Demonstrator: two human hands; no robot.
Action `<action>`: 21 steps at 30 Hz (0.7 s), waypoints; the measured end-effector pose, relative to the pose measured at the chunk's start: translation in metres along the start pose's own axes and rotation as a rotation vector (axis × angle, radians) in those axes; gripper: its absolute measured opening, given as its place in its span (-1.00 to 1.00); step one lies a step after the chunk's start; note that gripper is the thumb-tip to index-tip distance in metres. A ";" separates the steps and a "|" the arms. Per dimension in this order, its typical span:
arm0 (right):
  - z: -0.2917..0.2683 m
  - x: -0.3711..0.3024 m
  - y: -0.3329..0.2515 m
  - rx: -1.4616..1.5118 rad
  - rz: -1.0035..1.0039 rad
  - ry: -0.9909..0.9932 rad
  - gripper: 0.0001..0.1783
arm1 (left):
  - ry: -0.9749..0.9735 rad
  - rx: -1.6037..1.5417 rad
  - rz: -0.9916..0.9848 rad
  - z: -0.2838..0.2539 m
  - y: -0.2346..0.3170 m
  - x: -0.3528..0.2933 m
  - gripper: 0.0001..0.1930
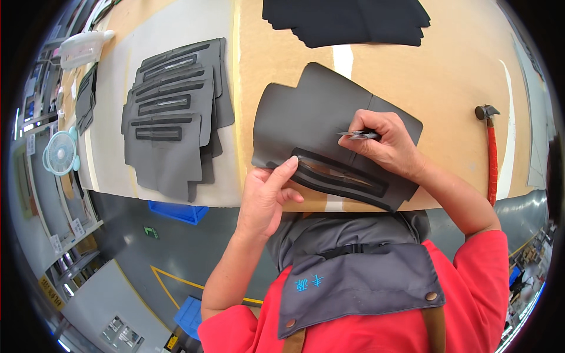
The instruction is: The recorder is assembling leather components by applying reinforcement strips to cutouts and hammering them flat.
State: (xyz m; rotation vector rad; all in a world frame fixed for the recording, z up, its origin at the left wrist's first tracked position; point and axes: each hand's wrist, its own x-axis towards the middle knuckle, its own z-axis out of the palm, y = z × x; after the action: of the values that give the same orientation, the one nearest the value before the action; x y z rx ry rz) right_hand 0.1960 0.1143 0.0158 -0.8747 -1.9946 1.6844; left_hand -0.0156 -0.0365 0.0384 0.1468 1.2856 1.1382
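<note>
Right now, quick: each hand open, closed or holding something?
Left hand: thumb on the dark grey panel, by its black-framed slot; whether it grips cannot be told.
Right hand: closed, holding a small pointed metal tool.

A red short-sleeved shirt (471, 267) shows under a grey apron (368, 285) (blue embroidery (309, 283), brownish snaps (431, 296)) with brown straps (435, 330).

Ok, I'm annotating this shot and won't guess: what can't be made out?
Head view: pointed metal tool, rear end hidden by the right hand.
Head view: black sheets, far side cut off by the top edge.
Head view: grey panel, underside turned away from the camera.
Head view: small items near the right rim, too small and blurred.
</note>
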 end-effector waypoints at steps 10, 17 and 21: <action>-0.006 0.023 0.000 -0.167 -0.136 -0.068 -0.73 | -0.274 -0.400 -0.198 0.002 -0.017 -0.013 -0.82; -0.007 -0.035 -0.046 0.009 0.048 0.131 -0.59 | -0.080 -0.278 -0.108 0.012 -0.027 -0.011 -0.83; -0.001 -0.071 -0.066 0.437 0.383 -0.004 -0.64 | -0.053 -0.233 -0.021 0.025 -0.028 -0.014 -0.89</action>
State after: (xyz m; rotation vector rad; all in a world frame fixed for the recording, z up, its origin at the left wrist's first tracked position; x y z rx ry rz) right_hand 0.2345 0.0617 0.0875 -1.1291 -1.4268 2.2151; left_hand 0.0228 -0.0487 0.0381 -0.0095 1.0966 1.2490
